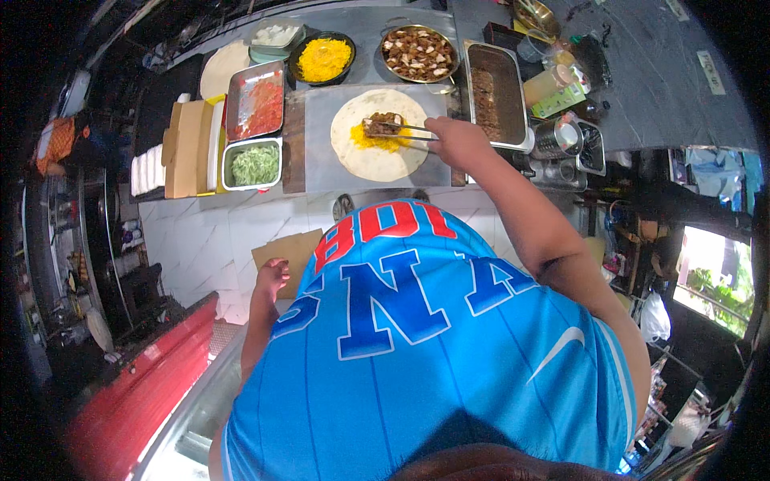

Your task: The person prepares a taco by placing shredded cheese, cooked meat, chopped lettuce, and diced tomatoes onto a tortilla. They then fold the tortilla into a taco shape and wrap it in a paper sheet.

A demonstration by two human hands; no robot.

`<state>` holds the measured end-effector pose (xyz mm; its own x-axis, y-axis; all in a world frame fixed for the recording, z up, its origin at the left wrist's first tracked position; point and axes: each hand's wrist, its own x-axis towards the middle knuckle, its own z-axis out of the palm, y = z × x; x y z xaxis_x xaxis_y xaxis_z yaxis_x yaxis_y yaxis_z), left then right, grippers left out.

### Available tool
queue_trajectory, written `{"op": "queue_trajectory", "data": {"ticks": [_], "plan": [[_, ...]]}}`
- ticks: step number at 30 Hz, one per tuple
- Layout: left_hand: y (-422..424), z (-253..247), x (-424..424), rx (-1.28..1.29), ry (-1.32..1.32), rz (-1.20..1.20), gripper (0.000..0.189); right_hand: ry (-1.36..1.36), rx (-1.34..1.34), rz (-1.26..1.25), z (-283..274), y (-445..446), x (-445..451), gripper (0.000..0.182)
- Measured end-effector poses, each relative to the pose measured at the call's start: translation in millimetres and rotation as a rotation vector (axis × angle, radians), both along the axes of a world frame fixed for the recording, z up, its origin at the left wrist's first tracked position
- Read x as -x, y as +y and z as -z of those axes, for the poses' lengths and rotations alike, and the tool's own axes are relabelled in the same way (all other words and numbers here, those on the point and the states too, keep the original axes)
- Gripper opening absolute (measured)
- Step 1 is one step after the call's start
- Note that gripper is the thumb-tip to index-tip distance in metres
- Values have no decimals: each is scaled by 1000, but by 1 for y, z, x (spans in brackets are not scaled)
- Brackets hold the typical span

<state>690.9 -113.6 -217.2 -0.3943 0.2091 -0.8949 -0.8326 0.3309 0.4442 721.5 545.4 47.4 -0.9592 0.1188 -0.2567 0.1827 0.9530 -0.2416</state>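
My right hand (pixel 454 141) grips metal tongs (pixel 415 132), whose tips reach into browned chopped meat (pixel 382 123). That meat lies over yellow rice (pixel 364 139) in the middle of a round flatbread (pixel 355 165). Under the bread is a pale sheet or board (pixel 319 174) on the counter. Down at my left side, my left hand (pixel 275 275) hangs away from the counter with loosely curled fingers and nothing in it that I can see.
Behind the flatbread stand a black bowl of yellow rice (pixel 325 59) and a pan of chopped meat (pixel 420 54). Trays of diced tomato (pixel 262 102) and shredded green vegetable (pixel 255 165) sit left. A long metal tray (pixel 494 102) holds ground meat at right, beside bottles (pixel 548 84).
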Motion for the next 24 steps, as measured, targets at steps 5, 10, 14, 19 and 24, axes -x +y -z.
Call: {"op": "queue_trajectory", "data": {"ticks": [5, 10, 14, 19, 24], "plan": [[-19, 2, -55, 100, 199, 296, 27, 17, 12, -26, 13, 7, -2, 39], [-15, 4, -106, -23, 79, 192, 24, 7, 7, -22, 9, 19, -12, 38], [-7, 6, -110, -100, -37, 88, 22, -48, 14, -19, 12, 22, -7, 33], [-17, -1, -84, -30, 88, 133, 22, 21, 23, 18, 3, 30, -18, 27], [1, -14, -42, 129, 78, 35, 28, 32, 3, 31, 2, 40, -40, 30]]}}
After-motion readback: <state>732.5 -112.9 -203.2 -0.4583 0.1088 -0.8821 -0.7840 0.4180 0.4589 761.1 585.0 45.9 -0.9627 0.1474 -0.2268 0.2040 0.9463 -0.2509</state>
